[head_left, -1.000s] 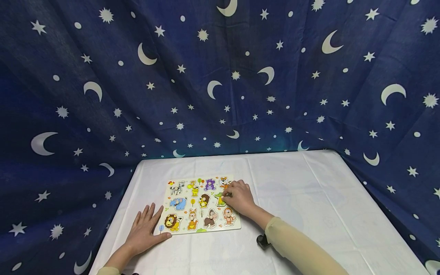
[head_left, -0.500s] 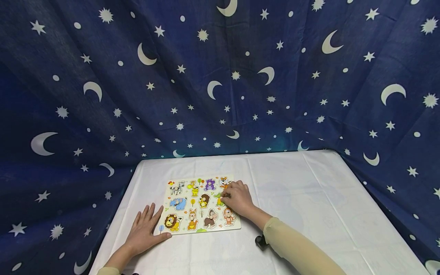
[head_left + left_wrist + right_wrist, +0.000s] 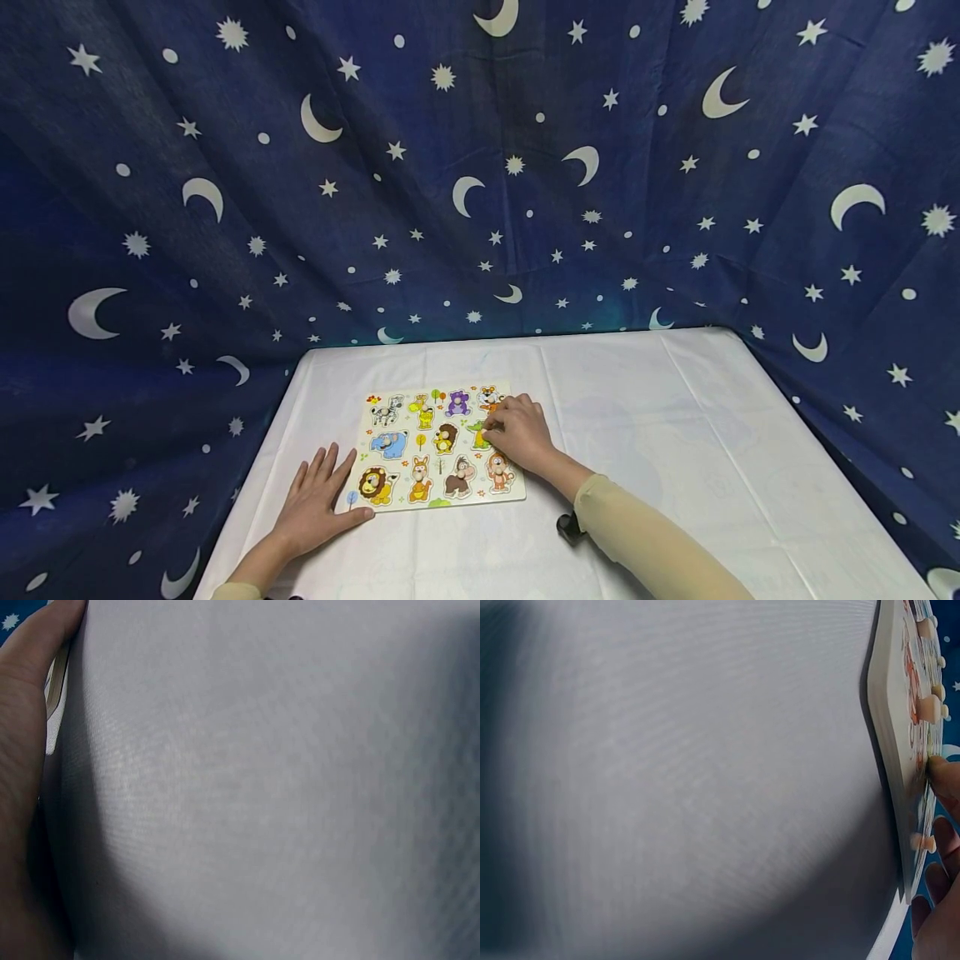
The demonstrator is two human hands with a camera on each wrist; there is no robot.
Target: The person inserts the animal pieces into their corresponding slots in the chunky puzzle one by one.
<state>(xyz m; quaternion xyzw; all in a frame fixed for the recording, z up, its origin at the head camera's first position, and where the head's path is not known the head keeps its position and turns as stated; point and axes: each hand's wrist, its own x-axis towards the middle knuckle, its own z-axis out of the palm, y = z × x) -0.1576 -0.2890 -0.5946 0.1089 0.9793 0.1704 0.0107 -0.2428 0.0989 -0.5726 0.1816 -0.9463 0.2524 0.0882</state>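
A wooden knob puzzle board (image 3: 483,498) with cartoon animal pieces lies on the table. My right hand (image 3: 523,432) pinches the green crocodile piece (image 3: 477,435) at the board's right side, and its fingers hide part of that piece. The crocodile appears to lie in its place on the board. Over at the board's left edge, my left hand (image 3: 313,504) rests flat with fingers spread, the thumb by the near corner. In the right wrist view, thumb and fingers (image 3: 941,780) reach over the board's edge among round wooden knobs (image 3: 928,709).
A white cloth (image 3: 675,467) covers the table. Around the board's crocodile are other pieces, such as a lion (image 3: 377,485), an elephant (image 3: 388,445) and a monkey (image 3: 499,473). Behind hangs a dark blue curtain (image 3: 420,192) with moons and stars.
My right hand has shifted slightly left with the crocodile piece, which now lies lower and flatter on the board. Little moves in the last half second. The left hand and board stay still.
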